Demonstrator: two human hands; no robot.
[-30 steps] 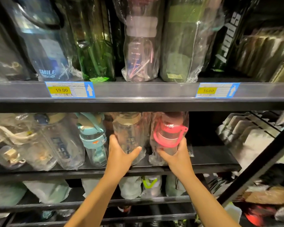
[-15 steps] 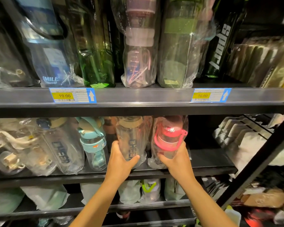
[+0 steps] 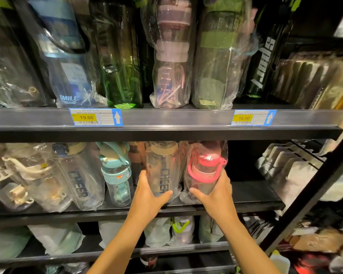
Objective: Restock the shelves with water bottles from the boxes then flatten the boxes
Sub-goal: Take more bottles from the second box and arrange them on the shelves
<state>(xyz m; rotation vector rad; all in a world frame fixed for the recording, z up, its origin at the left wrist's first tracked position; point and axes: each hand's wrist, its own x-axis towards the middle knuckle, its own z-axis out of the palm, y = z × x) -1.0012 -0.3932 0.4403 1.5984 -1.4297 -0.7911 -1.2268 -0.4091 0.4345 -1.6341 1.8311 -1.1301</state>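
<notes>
On the middle shelf [image 3: 251, 192], a clear CHEER bottle [image 3: 162, 171] is gripped by the left hand [image 3: 147, 196] and a red-lidded bottle [image 3: 204, 171] by the right hand [image 3: 214, 196], each held in a curled grasp; both stand upright, side by side; stocking is judged partly done, with bare shelf left rightward; no boxes are seen, so flattening remains; since the earlier frames, grips and bottles have scarcely shifted.

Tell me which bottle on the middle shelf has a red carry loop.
The rightmost bottle in that row, gripped by the right hand. Its neighbours have beige or teal caps; the left hand holds a CHEER bottle.
</notes>
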